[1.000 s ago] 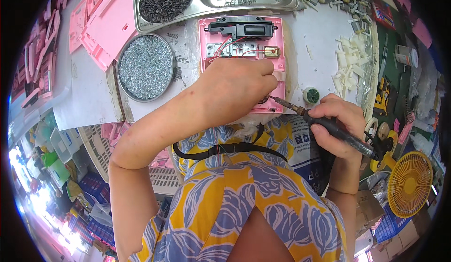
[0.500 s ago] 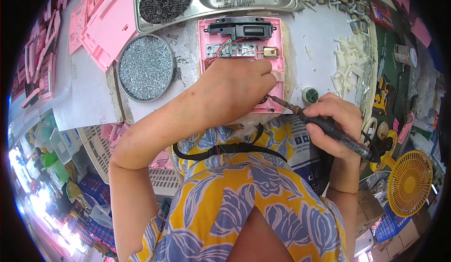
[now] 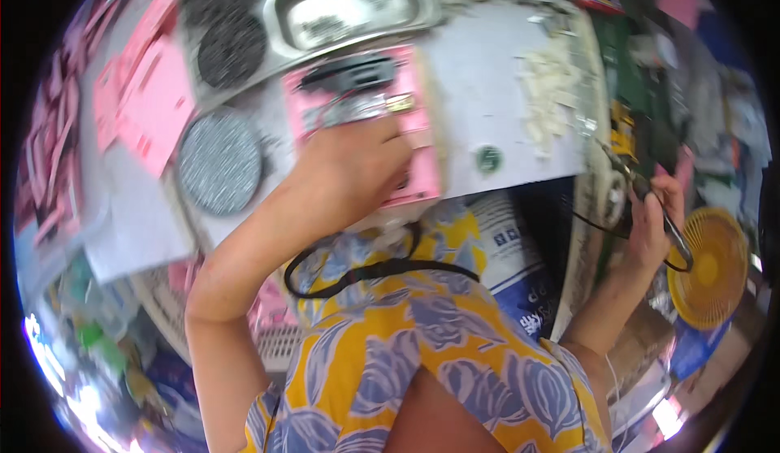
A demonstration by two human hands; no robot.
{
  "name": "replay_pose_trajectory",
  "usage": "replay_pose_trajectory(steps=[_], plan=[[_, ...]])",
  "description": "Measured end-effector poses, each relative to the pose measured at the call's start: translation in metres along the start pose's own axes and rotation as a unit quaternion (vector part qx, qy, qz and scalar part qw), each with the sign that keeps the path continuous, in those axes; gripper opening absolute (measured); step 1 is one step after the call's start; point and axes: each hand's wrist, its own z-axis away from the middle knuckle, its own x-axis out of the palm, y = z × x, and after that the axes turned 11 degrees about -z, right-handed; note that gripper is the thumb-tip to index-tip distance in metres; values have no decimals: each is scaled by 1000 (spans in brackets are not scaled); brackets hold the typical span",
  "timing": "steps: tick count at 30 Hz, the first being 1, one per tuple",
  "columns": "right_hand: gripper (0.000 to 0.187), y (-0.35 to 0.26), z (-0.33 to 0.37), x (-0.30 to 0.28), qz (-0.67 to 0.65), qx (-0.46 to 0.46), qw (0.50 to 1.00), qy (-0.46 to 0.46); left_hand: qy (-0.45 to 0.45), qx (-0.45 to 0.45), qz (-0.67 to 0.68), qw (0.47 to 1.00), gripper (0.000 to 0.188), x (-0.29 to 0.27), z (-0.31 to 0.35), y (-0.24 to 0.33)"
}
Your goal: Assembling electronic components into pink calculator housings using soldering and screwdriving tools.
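Left hand (image 3: pixel 357 160), curled above the white-covered desk (image 3: pixel 475 87), is laid over an open pink rectangular plastic casing (image 3: pixel 425 170); whether anything is gripped beneath it cannot be told. By the right hand (image 3: pixel 650 238), well apart from the casing, a slim black-handled soldering iron (image 3: pixel 642 187) is gripped. Between the hands, a small round green-topped tub (image 3: pixel 489 159) is seen.

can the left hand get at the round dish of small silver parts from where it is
Likely yes: the dish lies uncovered to the left of the left hand, and nothing tall seems to stand between them, though the hand would have to leave the pink casing.
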Motion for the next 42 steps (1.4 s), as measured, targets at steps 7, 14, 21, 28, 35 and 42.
replay_pose_trajectory(steps=[7,14,21,28,35,42], plan=[[7,-17,-18,-87,20,-158,936,315,17,-12,-1,1000,13,-3,-9,11],[9,33,-66,-114,98,-111,938,312,4,-9,-17,1000,13,-4,-2,9],[41,51,-22,-81,-291,42,927,234,112,-108,147,977,28,-29,20,4],[24,23,11,161,208,-231,882,-354,173,-155,122,965,25,-18,32,1],[36,33,21,215,314,-208,840,-391,210,-95,41,972,26,-10,30,0],[31,24,38,218,305,-161,876,-337,186,-33,-139,972,35,-1,-6,-10]])
